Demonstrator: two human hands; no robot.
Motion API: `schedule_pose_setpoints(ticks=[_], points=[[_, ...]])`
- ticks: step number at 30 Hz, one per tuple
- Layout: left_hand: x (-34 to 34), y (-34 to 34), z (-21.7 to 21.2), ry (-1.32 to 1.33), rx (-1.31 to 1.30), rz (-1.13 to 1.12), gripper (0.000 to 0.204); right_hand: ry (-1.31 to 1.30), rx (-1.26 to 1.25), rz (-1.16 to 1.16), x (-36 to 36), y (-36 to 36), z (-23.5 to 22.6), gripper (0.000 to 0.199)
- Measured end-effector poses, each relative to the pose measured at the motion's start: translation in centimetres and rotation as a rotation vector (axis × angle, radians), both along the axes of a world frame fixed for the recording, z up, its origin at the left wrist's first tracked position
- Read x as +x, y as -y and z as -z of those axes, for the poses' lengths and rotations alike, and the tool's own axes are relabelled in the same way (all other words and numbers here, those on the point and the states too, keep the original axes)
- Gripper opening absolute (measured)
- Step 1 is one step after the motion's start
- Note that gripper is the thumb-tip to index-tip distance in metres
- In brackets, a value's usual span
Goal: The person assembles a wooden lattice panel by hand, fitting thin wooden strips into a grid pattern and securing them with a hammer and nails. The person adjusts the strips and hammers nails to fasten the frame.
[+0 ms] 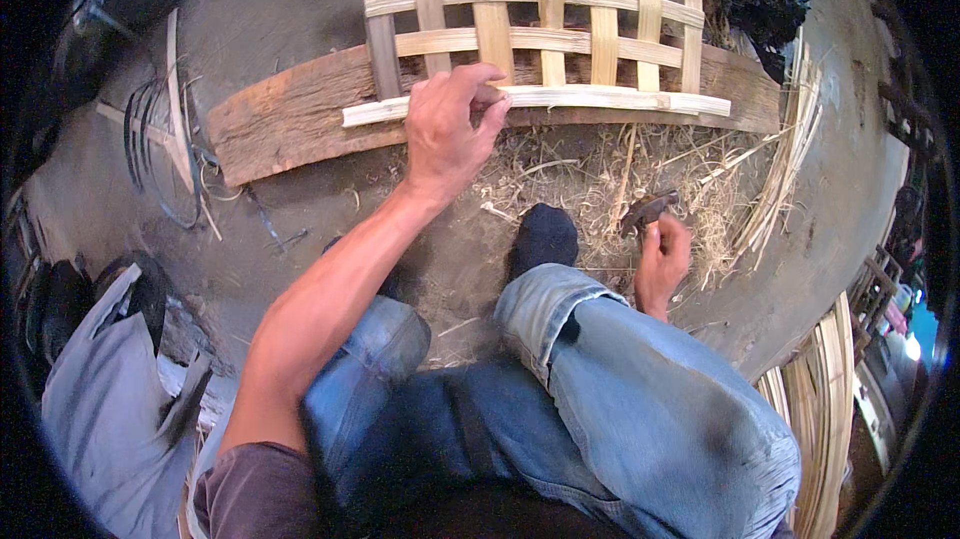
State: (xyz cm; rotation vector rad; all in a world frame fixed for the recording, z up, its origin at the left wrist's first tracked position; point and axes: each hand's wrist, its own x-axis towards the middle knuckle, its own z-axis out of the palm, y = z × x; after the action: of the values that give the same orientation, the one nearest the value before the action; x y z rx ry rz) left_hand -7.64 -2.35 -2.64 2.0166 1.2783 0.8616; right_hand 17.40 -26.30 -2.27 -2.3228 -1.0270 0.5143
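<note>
A woven lattice of pale bamboo strips (604,14) lies ahead of me, its near end resting on a rough wooden plank (290,111). Along that end runs a pale crosswise strip (600,97). My left hand (450,129) rests over this strip, left of its middle, with thumb and fingers curled together; anything pinched there is too small to make out. Lower and to the right, my right hand (664,264) is closed round a hammer, whose dark head (650,210) shows above the fist. The hammer's handle is mostly hidden by the hand.
Bamboo shavings (690,174) litter the floor between my feet and the plank. Long thin slivers (790,154) lie at the right, and a bundle of strips (822,419) lies beside my right knee. Black plastic (765,4) sits at the far right. Dark looped bands (150,154) lie left.
</note>
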Motion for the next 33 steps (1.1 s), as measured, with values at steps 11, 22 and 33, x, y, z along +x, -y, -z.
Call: schedule_pose_setpoints(ticks=[11, 22, 33], points=[[0.0, 0.0, -0.1, -0.011, -0.061, 0.017, 0.034, 0.281, -0.257, -0.207, 2.8, 2.3, 0.4, 0.032], [0.2, 0.2, 0.3, 0.037, -0.041, -0.01, 0.034, -0.113, -0.104, -0.046, 1.3, 1.3, -4.0, 0.036], [0.2, 0.1, 0.4, 0.041, 0.023, -0.019, 0.041, -0.15, 0.023, -0.729, -6.7, -16.2, -6.0, 0.028]])
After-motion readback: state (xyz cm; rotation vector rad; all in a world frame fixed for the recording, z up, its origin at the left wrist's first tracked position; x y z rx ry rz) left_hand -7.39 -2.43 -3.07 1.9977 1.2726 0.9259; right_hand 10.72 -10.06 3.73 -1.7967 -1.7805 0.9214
